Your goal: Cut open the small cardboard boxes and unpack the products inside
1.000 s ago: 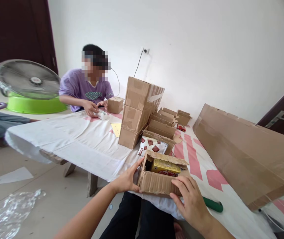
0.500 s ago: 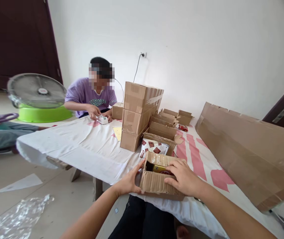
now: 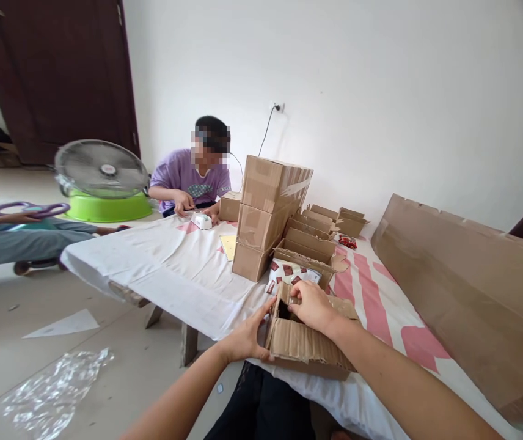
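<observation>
A small open cardboard box (image 3: 305,345) sits at the near edge of the low table (image 3: 165,269). My left hand (image 3: 245,336) grips its left side, thumb up against the wall. My right hand (image 3: 311,305) lies over the box's top with fingers curled onto a far flap, covering what is inside. Just behind the box lies a white packet with dark red squares (image 3: 291,273) in another open carton (image 3: 307,247).
A stack of three taped cartons (image 3: 268,214) stands mid-table, with several open cartons (image 3: 335,219) behind. A long flat cardboard sheet (image 3: 467,287) leans at right. A person in a purple shirt (image 3: 192,177) handles a white device (image 3: 201,221). Fan (image 3: 101,169), green basin (image 3: 106,206), plastic wrap (image 3: 55,391).
My right hand moved from the box's near right corner up over its top onto the far flap, hiding the yellow pack inside. The view swung left.
</observation>
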Demonstrator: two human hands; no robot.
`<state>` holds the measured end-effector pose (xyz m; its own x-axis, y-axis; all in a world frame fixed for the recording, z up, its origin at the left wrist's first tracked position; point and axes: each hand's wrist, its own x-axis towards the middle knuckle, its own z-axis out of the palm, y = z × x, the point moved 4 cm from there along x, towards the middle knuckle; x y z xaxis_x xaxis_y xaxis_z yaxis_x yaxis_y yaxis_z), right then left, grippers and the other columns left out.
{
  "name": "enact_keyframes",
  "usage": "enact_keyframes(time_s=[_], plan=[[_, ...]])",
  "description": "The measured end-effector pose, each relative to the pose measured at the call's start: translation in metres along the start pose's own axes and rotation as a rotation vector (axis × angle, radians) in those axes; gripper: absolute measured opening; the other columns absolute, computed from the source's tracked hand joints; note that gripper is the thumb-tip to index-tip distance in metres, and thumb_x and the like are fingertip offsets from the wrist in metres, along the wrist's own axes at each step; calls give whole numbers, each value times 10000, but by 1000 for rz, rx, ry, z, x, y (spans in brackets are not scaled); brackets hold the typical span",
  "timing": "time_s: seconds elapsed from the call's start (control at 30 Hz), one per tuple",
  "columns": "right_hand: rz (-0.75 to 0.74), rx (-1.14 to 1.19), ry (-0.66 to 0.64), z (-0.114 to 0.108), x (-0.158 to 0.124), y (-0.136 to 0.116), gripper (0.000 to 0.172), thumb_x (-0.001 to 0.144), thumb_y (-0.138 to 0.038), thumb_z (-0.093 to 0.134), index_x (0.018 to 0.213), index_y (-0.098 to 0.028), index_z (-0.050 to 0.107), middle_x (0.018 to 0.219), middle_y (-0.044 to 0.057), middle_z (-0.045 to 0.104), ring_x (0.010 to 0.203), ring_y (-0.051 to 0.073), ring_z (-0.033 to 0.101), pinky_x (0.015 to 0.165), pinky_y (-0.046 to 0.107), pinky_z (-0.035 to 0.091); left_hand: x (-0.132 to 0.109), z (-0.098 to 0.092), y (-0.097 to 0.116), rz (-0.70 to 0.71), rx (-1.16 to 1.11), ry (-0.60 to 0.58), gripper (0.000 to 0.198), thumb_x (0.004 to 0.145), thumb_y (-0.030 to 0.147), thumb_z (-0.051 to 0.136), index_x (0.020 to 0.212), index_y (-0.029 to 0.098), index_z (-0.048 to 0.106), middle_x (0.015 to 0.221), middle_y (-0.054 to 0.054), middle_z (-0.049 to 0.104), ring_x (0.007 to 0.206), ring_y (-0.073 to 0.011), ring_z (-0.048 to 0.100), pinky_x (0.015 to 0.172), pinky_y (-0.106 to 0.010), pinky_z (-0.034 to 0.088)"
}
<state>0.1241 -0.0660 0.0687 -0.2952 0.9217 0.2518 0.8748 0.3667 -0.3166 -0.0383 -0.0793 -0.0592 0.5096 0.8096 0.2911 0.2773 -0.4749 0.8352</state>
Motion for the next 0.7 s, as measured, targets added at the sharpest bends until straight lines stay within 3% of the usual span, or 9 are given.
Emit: enact_keyframes(time_s=[0.17, 0.47, 0.7], plan=[[-39, 16, 8, 0, 0, 2, 234, 664, -128, 799, 722, -211, 588, 814, 18, 615, 835, 213, 573, 747, 343, 430, 0, -2, 4, -5, -9, -1, 1268, 584, 391, 871, 1571, 261, 85, 1619, -137, 246, 1464, -346, 287, 1184, -486, 292], [-140, 86, 23, -7, -2, -2, 240, 754, -21, 658, 683, -204, 521, 794, 8, 588, 817, 187, 563, 794, 350, 445, 0, -1, -5, 6, -9, 13, 1225, 607, 359, 855, 1569, 262, 102, 1614, -135, 257, 1455, -343, 306, 1164, -484, 323], [-197, 153, 77, -6, -5, -5, 255, 771, 6, 552, 888, -221, 541, 835, 10, 627, 837, 196, 593, 797, 347, 462, 0, -1, -2, 13, 12, 18, 1232, 604, 371, 855, 1571, 256, 101, 1612, -132, 262, 1458, -351, 298, 1175, -488, 312]])
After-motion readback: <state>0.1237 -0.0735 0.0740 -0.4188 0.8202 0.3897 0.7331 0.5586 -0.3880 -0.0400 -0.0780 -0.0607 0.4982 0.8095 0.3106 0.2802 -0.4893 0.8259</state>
